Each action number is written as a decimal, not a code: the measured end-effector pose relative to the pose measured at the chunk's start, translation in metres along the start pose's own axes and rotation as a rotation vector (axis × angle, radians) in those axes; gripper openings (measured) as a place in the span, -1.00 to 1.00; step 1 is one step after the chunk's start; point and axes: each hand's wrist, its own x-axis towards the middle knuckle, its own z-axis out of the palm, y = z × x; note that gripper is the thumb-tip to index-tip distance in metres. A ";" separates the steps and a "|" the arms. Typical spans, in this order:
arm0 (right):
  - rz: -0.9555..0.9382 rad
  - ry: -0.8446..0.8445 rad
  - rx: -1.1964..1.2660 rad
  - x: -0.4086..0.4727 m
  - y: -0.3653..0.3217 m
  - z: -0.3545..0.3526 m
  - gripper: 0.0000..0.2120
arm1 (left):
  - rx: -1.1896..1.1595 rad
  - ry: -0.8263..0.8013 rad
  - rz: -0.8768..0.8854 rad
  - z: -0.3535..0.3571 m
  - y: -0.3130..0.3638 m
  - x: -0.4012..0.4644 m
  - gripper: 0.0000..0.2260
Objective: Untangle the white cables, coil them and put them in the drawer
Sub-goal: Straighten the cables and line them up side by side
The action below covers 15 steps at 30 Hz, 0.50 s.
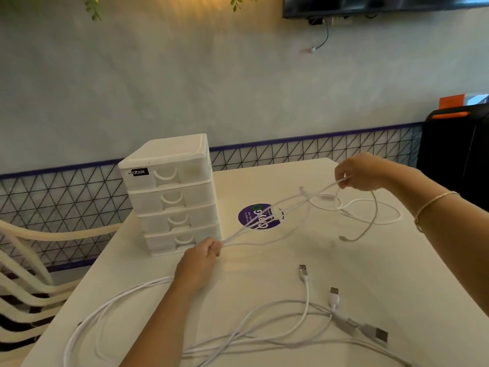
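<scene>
A single head-worn wide-angle camera looks forward and down across the white table (264,260) from its near edge, close above both forearms, facing the far wall (185,75). No second view exists.

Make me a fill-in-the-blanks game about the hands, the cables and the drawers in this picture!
1. The white drawer unit has ____ drawers, all closed.
2. Both hands pinch white cables stretched above a round ____ sticker.
3. The bracelet is on the ____ wrist.
4. The left hand is ____ to the drawer unit than the right hand.

Missing words: four; purple; right; closer
</scene>
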 end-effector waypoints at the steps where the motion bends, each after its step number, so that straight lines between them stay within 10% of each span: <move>1: 0.033 0.024 0.001 -0.001 0.003 0.002 -0.77 | 0.007 0.006 -0.001 -0.001 -0.001 -0.001 -0.71; 10: 0.660 0.145 -0.249 -0.005 0.020 0.025 -0.71 | 0.048 -0.005 0.014 -0.001 0.003 -0.005 -0.73; 15: 0.217 -0.233 -0.120 -0.002 -0.026 0.025 -0.25 | 0.052 -0.007 0.022 -0.001 0.003 -0.005 -0.74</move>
